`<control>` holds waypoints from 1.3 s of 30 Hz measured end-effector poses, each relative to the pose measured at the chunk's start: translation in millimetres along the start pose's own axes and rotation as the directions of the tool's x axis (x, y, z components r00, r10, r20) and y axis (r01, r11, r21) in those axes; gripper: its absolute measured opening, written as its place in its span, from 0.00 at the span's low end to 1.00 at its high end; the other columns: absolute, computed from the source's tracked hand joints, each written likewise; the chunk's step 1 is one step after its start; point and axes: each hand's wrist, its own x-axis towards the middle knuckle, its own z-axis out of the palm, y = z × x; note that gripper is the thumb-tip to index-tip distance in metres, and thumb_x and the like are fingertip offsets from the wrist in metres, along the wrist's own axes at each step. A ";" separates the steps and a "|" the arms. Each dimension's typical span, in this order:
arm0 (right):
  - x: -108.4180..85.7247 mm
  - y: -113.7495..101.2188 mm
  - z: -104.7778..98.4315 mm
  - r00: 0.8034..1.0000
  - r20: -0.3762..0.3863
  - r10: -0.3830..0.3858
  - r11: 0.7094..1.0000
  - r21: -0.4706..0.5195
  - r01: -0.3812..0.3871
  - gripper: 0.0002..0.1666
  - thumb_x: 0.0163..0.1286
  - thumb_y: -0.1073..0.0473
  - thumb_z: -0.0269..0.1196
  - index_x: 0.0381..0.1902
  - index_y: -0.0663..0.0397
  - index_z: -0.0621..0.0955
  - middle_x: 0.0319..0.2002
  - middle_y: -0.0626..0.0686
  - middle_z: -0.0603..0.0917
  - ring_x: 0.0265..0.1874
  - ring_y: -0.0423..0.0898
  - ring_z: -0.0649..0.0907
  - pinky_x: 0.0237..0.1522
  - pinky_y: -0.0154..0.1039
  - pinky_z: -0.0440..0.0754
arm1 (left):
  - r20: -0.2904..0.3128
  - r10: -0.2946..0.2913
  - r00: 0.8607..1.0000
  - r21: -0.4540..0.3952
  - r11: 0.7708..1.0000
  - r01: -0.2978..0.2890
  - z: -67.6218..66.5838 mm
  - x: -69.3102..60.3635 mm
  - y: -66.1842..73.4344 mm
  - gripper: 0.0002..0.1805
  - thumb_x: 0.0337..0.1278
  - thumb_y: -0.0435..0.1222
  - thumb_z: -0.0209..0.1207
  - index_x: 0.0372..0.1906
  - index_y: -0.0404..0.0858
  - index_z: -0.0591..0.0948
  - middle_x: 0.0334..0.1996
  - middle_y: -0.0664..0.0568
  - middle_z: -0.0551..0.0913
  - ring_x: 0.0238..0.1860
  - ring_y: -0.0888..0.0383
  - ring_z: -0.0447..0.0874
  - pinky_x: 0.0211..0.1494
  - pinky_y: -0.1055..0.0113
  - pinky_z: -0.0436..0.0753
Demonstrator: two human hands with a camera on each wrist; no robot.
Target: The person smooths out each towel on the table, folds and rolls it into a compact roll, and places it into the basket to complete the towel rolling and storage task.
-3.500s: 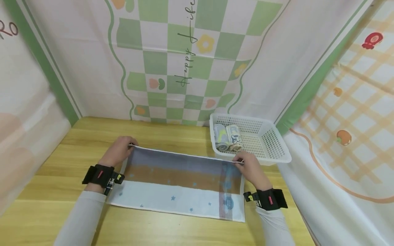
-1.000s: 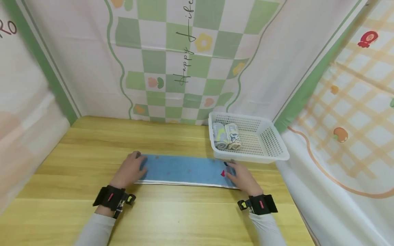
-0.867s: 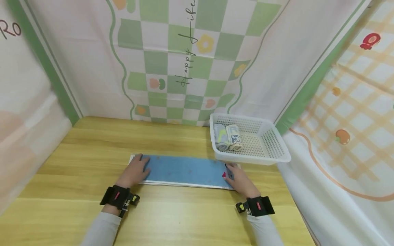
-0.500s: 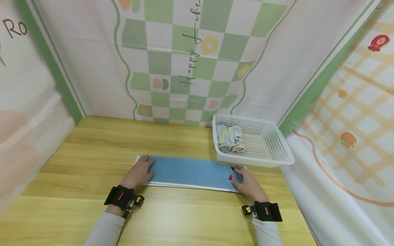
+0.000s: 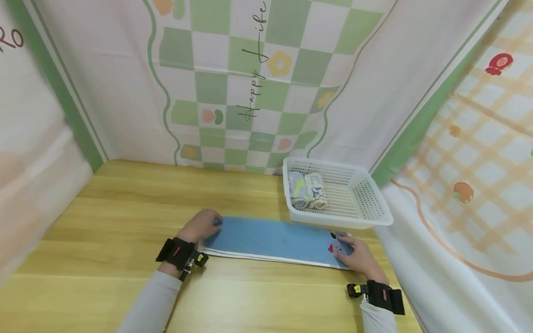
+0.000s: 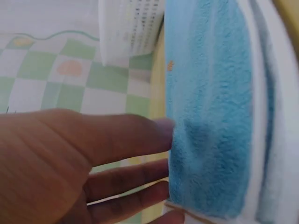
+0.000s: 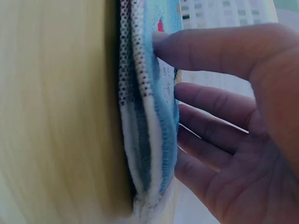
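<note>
A blue towel (image 5: 266, 240) lies folded into a long strip on the wooden table, its white edges showing in layers along the near side. My left hand (image 5: 200, 225) is at its left end. In the left wrist view, the thumb (image 6: 126, 135) reaches the towel's far edge, with the other fingers extended beside it. At the right end, my right hand (image 5: 361, 258) touches the towel near a printed animal face with a red patch. Its thumb (image 7: 201, 49) rests on the top face, and the fairly straight fingers meet the far edge in the right wrist view.
A white perforated basket (image 5: 337, 217) stands just behind the towel's right half. Two rolled towels, one grey-green (image 5: 298, 189) and one cream (image 5: 316, 190), lie in its left side. Printed cloth (image 5: 250, 92) hangs behind the wooden table (image 5: 125, 203) and at both sides.
Both hands earlier held the towel's raised far edge; it then lay folded into a narrow blue strip. In the last half second, towel and hands have shifted right relative to the basket.
</note>
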 end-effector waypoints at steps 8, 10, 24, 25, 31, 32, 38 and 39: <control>-3.0 5.8 -2.0 0.997 -0.029 0.066 0.998 0.006 -0.066 0.28 0.66 0.61 0.70 0.60 0.71 0.79 0.65 0.73 0.74 0.66 0.73 0.71 0.61 0.65 0.76 | -0.008 -0.001 1.000 0.000 1.000 0.001 6.3 9.0 5.9 0.14 0.55 0.22 0.64 0.48 0.27 0.86 0.52 0.36 0.85 0.58 0.39 0.82 0.58 0.48 0.82; -3.0 6.8 -1.5 0.992 -0.061 0.108 0.994 0.015 -0.108 0.22 0.68 0.64 0.67 0.57 0.71 0.81 0.62 0.74 0.77 0.63 0.73 0.75 0.59 0.64 0.78 | -0.010 0.017 1.000 0.001 1.000 -0.017 8.0 10.3 6.1 0.15 0.53 0.21 0.64 0.48 0.26 0.86 0.52 0.35 0.85 0.57 0.39 0.82 0.57 0.48 0.83; -1.9 17.9 -3.4 0.917 -0.110 0.383 0.924 0.071 -0.377 0.22 0.72 0.59 0.62 0.48 0.80 0.79 0.35 0.69 0.85 0.28 0.53 0.84 0.30 0.43 0.82 | -0.020 0.044 0.999 -0.035 0.998 -0.045 9.4 4.8 -4.3 0.14 0.55 0.24 0.68 0.48 0.29 0.87 0.54 0.37 0.85 0.59 0.39 0.81 0.60 0.48 0.82; -1.6 17.1 -5.4 0.919 -0.094 0.382 0.923 0.082 -0.375 0.21 0.72 0.60 0.61 0.46 0.79 0.80 0.33 0.67 0.84 0.27 0.51 0.82 0.28 0.41 0.80 | -0.023 0.047 0.999 -0.039 0.998 -0.048 9.1 5.2 -3.7 0.14 0.55 0.24 0.68 0.48 0.29 0.87 0.54 0.38 0.85 0.59 0.39 0.81 0.61 0.48 0.81; -9.9 3.5 -23.7 0.913 -0.087 0.399 0.917 0.064 -0.395 0.22 0.73 0.61 0.58 0.50 0.81 0.76 0.40 0.73 0.83 0.34 0.55 0.83 0.34 0.46 0.85 | -0.030 0.053 0.998 -0.042 0.998 -0.055 11.6 7.3 1.5 0.13 0.55 0.24 0.67 0.47 0.29 0.87 0.52 0.39 0.86 0.58 0.41 0.82 0.60 0.49 0.82; -12.0 -0.7 -28.0 0.910 -0.096 0.403 0.915 0.065 -0.398 0.22 0.73 0.61 0.57 0.51 0.81 0.76 0.41 0.74 0.82 0.35 0.56 0.84 0.34 0.47 0.86 | -0.031 0.051 0.998 -0.041 0.998 -0.052 12.7 7.3 2.6 0.13 0.55 0.24 0.67 0.47 0.29 0.87 0.52 0.39 0.86 0.57 0.41 0.82 0.60 0.49 0.82; -20.8 -33.4 -54.3 0.899 -0.191 0.395 0.919 0.072 -0.389 0.26 0.71 0.58 0.61 0.53 0.81 0.76 0.40 0.74 0.83 0.29 0.50 0.85 0.26 0.37 0.84 | -0.029 0.067 0.997 -0.020 0.998 -0.067 20.4 7.6 9.4 0.12 0.56 0.23 0.66 0.47 0.27 0.86 0.51 0.37 0.85 0.56 0.41 0.83 0.59 0.49 0.82; -21.5 -39.1 -57.7 0.896 -0.206 0.393 0.919 0.074 -0.386 0.27 0.71 0.58 0.62 0.53 0.81 0.76 0.40 0.73 0.83 0.28 0.49 0.84 0.25 0.35 0.83 | -0.028 0.075 0.997 -0.013 0.997 -0.075 21.5 8.1 10.4 0.12 0.56 0.24 0.66 0.47 0.27 0.86 0.51 0.37 0.85 0.56 0.41 0.83 0.59 0.49 0.82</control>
